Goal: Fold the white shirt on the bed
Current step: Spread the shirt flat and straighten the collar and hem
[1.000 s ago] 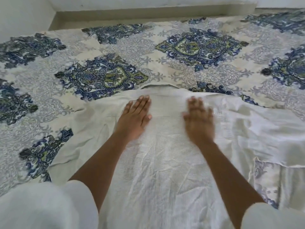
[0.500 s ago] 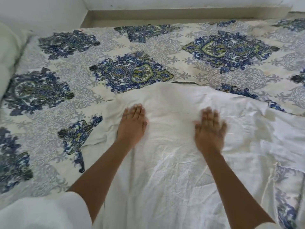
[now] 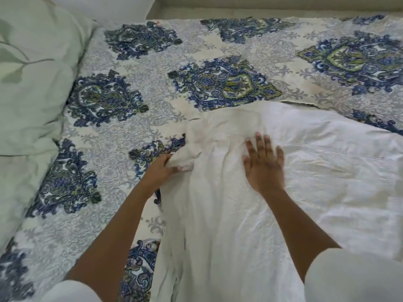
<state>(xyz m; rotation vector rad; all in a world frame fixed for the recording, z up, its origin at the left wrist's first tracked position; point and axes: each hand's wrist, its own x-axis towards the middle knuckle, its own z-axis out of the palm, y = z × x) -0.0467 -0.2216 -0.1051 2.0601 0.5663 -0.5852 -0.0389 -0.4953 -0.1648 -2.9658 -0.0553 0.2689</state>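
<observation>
Folding looks barely begun: shirt (image 3: 316, 192) lies spread and wrinkled on the bed (image 3: 122, 131), no fold finished. Left hand (image 3: 162, 171) seems to pinch its bunched left edge, though blur muddies the grip; right hand (image 3: 262, 164) rests flat on it, fingers (image 3: 259, 142) straight, near the shoulder seam.

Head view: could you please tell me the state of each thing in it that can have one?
white shirt: spread on the bed, wrinkled, left edge bunched, not yet folded.
left hand: grips the shirt's bunched left edge.
right hand: flat, fingers spread, pressing on the shirt.
patterned bedspread: laid flat under the shirt.
pale green bedding: rumpled, at the left side.
</observation>
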